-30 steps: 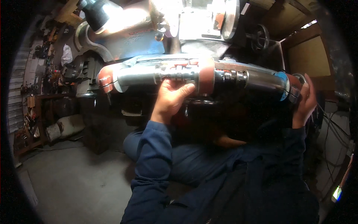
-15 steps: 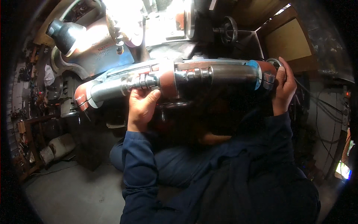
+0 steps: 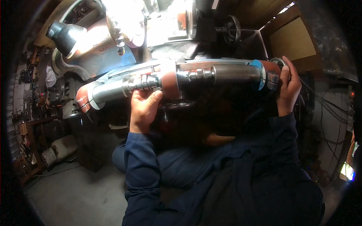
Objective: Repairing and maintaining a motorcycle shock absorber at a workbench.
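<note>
Across the machine in front of me runs a long assembly of steel cylinders in red-painted brackets. My left hand (image 3: 144,107) pinches a shiny stepped metal piece (image 3: 146,81) from below, just left of the middle red bracket (image 3: 169,80); its fingertips are partly hidden behind the metal. To the left is a smooth steel cylinder (image 3: 107,92), and another steel cylinder (image 3: 235,74) sits right of the bracket. At the far right end, my right hand (image 3: 289,88) grips the rim of a small handwheel (image 3: 278,61), beside a red end bracket with a blue collar (image 3: 258,69).
A grinding wheel (image 3: 135,34) stands behind the assembly in bright glare, with a black lamp (image 3: 66,37) to its left. Further back right is a larger handwheel (image 3: 234,30). Below the assembly shows a dark horizontal wheel (image 3: 177,106). Cables (image 3: 328,105) hang at right.
Both hands keep nearly the same places. My right hand has shifted very slightly at the handwheel, and the whole view has moved a little.
</note>
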### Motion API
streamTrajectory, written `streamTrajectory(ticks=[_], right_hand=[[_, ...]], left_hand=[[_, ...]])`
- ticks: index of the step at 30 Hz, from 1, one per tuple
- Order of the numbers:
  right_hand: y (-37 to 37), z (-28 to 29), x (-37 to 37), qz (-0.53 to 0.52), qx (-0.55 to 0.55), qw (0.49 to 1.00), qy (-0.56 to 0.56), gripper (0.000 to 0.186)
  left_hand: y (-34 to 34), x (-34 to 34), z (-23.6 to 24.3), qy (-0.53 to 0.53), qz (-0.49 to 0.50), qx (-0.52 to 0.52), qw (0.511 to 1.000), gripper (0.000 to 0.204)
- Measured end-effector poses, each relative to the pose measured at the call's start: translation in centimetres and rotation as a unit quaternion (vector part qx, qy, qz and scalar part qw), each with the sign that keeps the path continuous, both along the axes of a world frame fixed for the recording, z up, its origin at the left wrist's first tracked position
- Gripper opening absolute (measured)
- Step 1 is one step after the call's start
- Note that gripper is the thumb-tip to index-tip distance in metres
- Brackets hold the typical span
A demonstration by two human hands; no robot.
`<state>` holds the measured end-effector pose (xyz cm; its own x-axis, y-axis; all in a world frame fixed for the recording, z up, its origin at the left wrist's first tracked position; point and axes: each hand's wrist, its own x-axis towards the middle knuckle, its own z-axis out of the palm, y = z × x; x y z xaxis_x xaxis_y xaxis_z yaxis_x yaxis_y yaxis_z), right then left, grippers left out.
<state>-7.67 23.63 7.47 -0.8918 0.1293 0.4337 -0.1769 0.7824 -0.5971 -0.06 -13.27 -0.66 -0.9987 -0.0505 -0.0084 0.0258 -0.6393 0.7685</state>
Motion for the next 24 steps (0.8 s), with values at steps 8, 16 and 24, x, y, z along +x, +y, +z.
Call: streamTrajectory(ticks=[8,16,24], right_hand=[[0.25,-0.13,-0.15,-0.005,0.014,1.000,0.007,0.035],[0.09,-0.09,-0.18,-0.004,0.011,1.000,0.003,0.035],[-0.25,0.04,-0.12,-0.012,0.015,1.000,-0.006,0.038]], left_hand=[[0.03,-0.15,0.03,0.006,-0.007,0.004,1.000,0.057],[0.02,-0.03,0.19,0.005,-0.001,-0.009,1.000,0.057],[0.07,-0.12,0.56,0.018,0.004,-0.026,0.999,0.057]])
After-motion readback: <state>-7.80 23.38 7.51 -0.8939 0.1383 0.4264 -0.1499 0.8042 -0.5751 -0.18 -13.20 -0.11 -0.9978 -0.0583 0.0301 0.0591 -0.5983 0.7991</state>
